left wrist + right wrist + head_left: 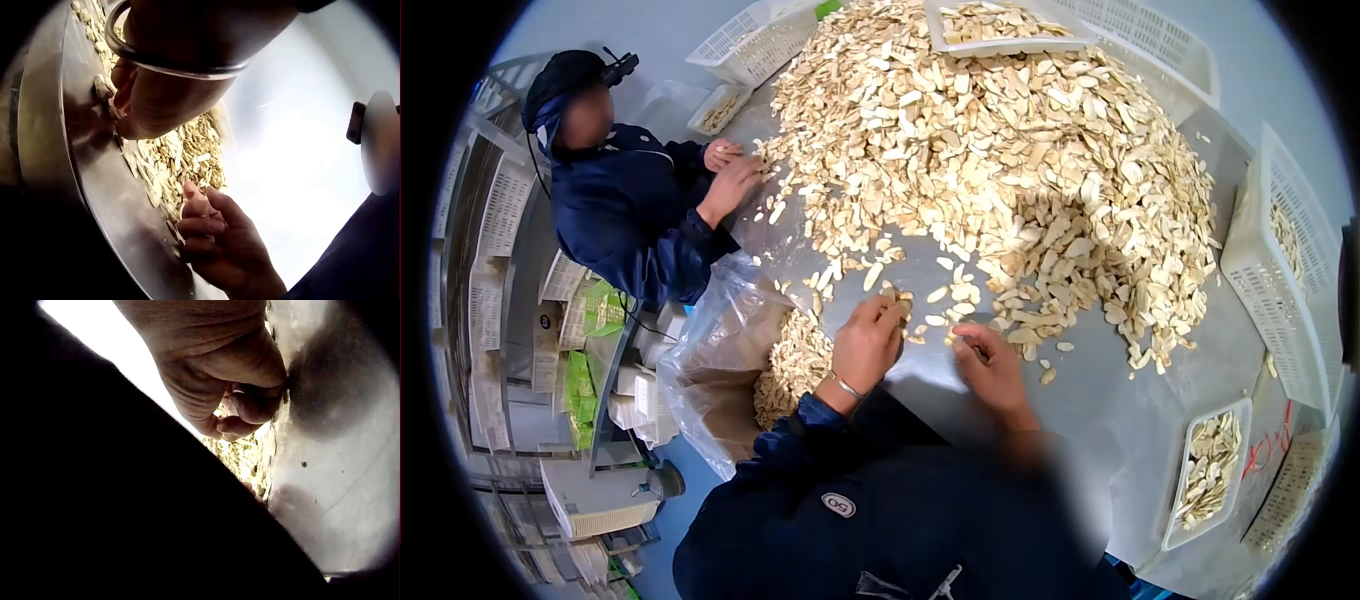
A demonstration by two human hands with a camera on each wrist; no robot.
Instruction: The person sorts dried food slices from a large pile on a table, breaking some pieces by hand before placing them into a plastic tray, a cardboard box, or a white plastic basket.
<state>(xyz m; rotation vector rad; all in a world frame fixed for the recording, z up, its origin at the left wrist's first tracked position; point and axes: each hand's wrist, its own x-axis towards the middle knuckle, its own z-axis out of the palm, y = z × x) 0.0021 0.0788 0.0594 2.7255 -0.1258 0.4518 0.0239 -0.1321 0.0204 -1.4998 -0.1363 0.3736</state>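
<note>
Pale dried slices (900,140) lie in a large heap on the metal table. In the head view the left hand (868,345), wearing a bracelet, has curled fingers with a slice (904,297) at their tips. The right hand (992,370), just to its right, bends its fingers toward the thumb, a small slice (950,339) at the tips. Loose slices (960,292) are scattered ahead of both hands. The left wrist view shows the left hand (165,103) low over the table and the right hand (228,247) opposite. Curled fingers partly hide the right hand's grip (219,362).
A plastic-lined box (735,400) of slices stands left of the body. Another person (635,200) works at the table's left side. White baskets (1285,280) stand around the edge, and a small tray (1243,440) of slices lies at the right.
</note>
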